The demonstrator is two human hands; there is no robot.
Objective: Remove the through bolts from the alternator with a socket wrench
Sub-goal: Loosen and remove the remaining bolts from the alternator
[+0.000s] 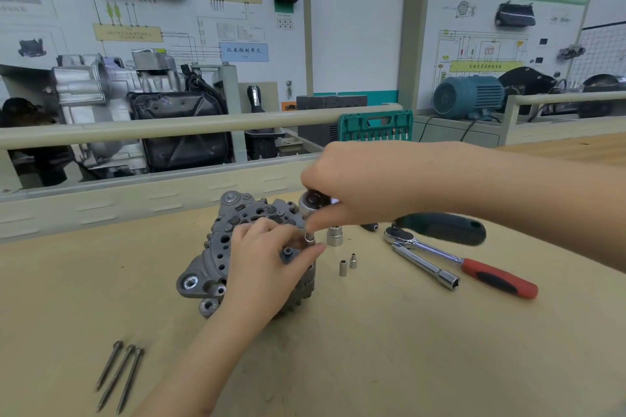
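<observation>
Through bolts (119, 374): three lie loose beside one alternator (216, 254).

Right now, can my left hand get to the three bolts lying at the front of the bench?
Probably yes. The three bolts lie on bare bench with nothing over them, but the left hand is busy pinching a small socket at the alternator, so it must let go first.

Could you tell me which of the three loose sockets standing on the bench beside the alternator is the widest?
The large socket, the one farthest back. The two small sockets nearer the camera are much slimmer.
</observation>
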